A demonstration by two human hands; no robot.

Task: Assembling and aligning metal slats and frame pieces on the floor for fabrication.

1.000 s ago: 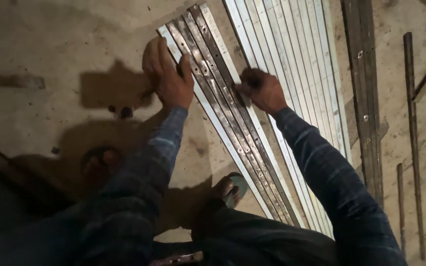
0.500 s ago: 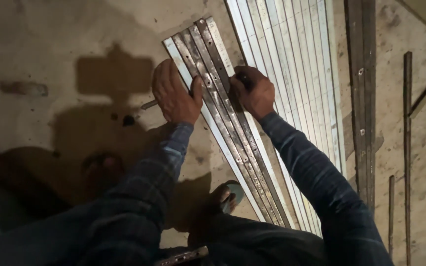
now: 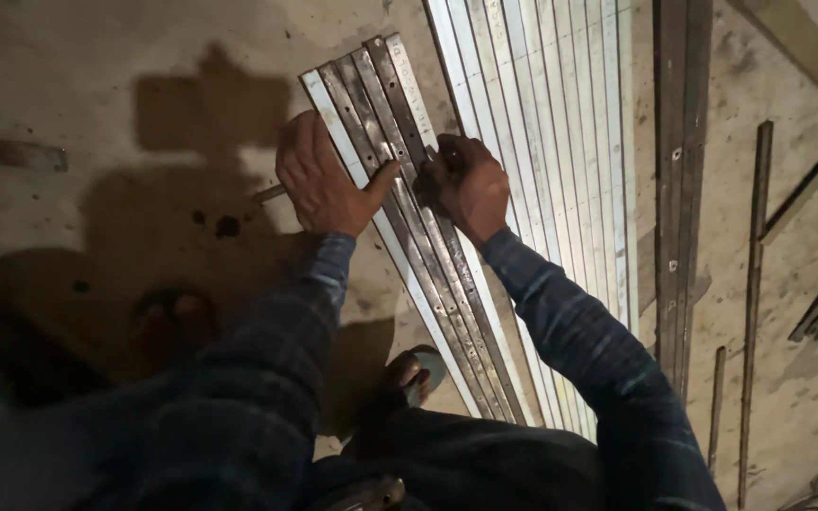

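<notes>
Both hands have shifted slightly right along the bundle of metal strips (image 3: pixel 400 208) on the floor (image 3: pixel 97 114): left hand (image 3: pixel 319 180) pressing flat and open, right hand (image 3: pixel 466 185) fisted on it, pale bars (image 3: pixel 542 114) farther right.

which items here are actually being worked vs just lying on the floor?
In hand:
left hand, pressing on the slanted metal strips
right hand, fist closed over the same strips; whether it holds anything, can't tell

Lying about:
pale strip stack
dark channel
thin rod
small flat piece
</notes>
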